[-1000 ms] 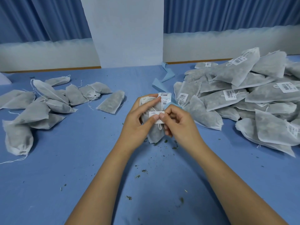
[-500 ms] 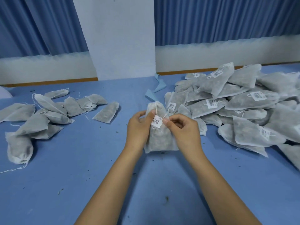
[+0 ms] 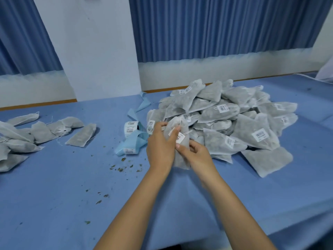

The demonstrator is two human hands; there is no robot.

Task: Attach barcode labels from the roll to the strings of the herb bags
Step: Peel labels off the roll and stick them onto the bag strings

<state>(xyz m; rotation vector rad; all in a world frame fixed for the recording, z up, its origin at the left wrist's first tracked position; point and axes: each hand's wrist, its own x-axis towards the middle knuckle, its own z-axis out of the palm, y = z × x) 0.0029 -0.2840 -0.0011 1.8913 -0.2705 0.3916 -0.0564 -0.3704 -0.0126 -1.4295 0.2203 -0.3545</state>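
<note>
**White fabric bag held upright in both my hands**

Grey-white and filled with dried herbs, the herb bag (image 3: 180,126) stands on end between my palms, low over the blue table (image 3: 72,195) and right in front of the labelled pile (image 3: 234,121). My left hand (image 3: 160,147) curls around the bag's left side, thumb lying across its front. My right hand (image 3: 198,156) grips the lower right edge, fingers curled, thumb tip pressed to the fabric. A barcode label (image 3: 180,138) sits on the bag's string (image 3: 187,132), just beside my left thumb. Left of my hands lies the label roll (image 3: 130,128), its light blue backing strip (image 3: 134,141) looping across the table. Further left lie the bare bags (image 3: 41,132), well apart from the pile. Herb crumbs (image 3: 119,167) are scattered on the table below the roll.
</note>
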